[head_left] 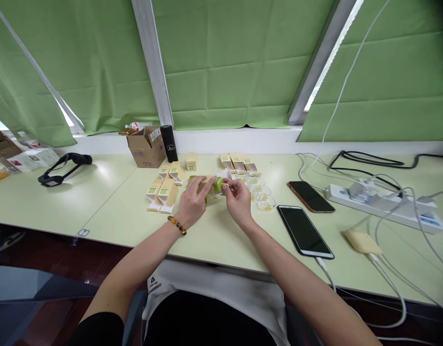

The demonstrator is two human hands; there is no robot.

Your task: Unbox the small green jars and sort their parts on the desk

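Note:
My left hand [193, 202] is closed around a small tan carton [206, 183] at the middle of the pale green table [109, 202]. A small round green object [218, 184] sits at the carton's open end. My right hand [237, 198] pinches at that green object from the right, fingers pressed together. A bead bracelet [177, 224] is on my left wrist. Several small tan cartons with green labels [163, 192] lie just left of my hands, and more [238, 164] stand behind them. Clear plastic trays [263, 196] lie right of my right hand.
Two phones [304, 229] [310, 196] lie to the right, one on a cable. A power strip [383, 204] with tangled wires sits at far right. An open cardboard box [146, 146] and black cylinder [169, 143] stand at the back. A black strap device [64, 168] lies left.

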